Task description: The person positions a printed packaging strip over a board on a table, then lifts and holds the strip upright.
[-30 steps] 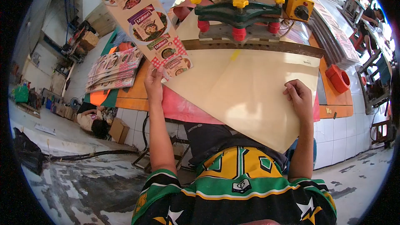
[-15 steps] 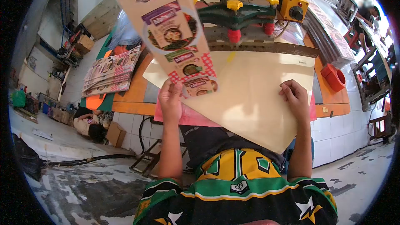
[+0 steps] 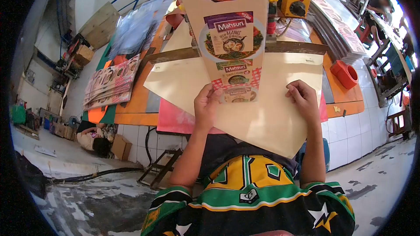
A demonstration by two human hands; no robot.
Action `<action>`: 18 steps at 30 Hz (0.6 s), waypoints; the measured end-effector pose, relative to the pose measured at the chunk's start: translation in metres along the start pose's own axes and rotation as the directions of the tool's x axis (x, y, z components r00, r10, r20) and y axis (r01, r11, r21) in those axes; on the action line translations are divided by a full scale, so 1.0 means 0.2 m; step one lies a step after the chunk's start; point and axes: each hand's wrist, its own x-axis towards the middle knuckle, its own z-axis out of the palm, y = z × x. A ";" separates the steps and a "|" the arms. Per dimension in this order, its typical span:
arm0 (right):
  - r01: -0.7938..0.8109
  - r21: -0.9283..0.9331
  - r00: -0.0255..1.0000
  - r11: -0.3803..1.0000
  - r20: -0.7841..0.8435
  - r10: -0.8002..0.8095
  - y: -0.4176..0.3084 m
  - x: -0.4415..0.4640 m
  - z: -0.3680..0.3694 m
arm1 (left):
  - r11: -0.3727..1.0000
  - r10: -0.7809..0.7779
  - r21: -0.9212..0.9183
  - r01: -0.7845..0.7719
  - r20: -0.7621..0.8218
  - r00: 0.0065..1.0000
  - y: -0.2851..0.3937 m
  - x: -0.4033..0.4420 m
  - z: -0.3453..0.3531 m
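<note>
My left hand [image 3: 207, 102] is closed on the lower left edge of a tall printed cardboard panel [image 3: 229, 39] with food pictures and the word Mahsuri. The panel stands up in front of me and hides much of the machine behind it. Below it a large cream sheet [image 3: 267, 118] lies over the table, with one corner hanging towards my lap. My right hand [image 3: 302, 99] is over the right part of this sheet, thumb and fingers pinched together. Whether something small is between them I cannot make out.
Printed panels [image 3: 111, 81] are stacked on the left, near clear plastic sheets [image 3: 135, 26]. A yellow box with a black knob [image 3: 294, 2] is on the machine. A red ring-shaped holder [image 3: 344, 76] sits at the table's right. Other people are seated farther off.
My left hand has moved right with the printed panel, which has gone from leaning left to nearly upright and now covers the machine's middle. My right hand has hardly moved.
</note>
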 end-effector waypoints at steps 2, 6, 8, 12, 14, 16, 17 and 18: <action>-0.004 0.018 1.000 1.000 -0.002 0.004 0.00 0.00 0.00 | 1.000 -0.009 0.015 0.009 -0.014 1.000 -0.01 0.00 0.00; 0.001 0.017 1.000 1.000 -0.012 0.000 -0.01 0.00 0.00 | 0.999 -0.017 -0.029 0.018 0.019 1.000 -0.02 0.01 -0.03; 0.028 0.013 1.000 1.000 -0.009 -0.028 0.00 0.00 0.00 | 0.998 -0.019 -0.053 0.020 0.028 0.999 -0.02 0.01 -0.03; 0.031 0.012 0.999 0.999 -0.012 -0.031 0.00 0.00 0.01 | 0.999 -0.005 -0.035 0.006 0.030 1.000 -0.03 0.01 -0.03; 0.023 0.010 1.000 1.000 -0.015 -0.023 -0.01 0.00 0.01 | 0.999 -0.016 -0.042 0.016 0.019 1.000 -0.03 0.01 -0.04; 0.028 0.005 0.999 1.000 -0.017 -0.028 -0.02 0.00 0.01 | 0.997 -0.039 0.064 0.038 0.007 0.999 0.00 0.00 -0.03; 0.027 0.002 0.999 1.000 -0.023 -0.027 -0.02 0.00 0.01 | 0.998 -0.034 0.061 0.033 0.008 0.999 0.02 0.00 -0.02; 0.032 0.000 0.999 0.999 -0.027 -0.032 -0.01 0.00 0.01 | 0.998 -0.049 0.040 0.050 -0.014 0.999 0.04 -0.01 0.00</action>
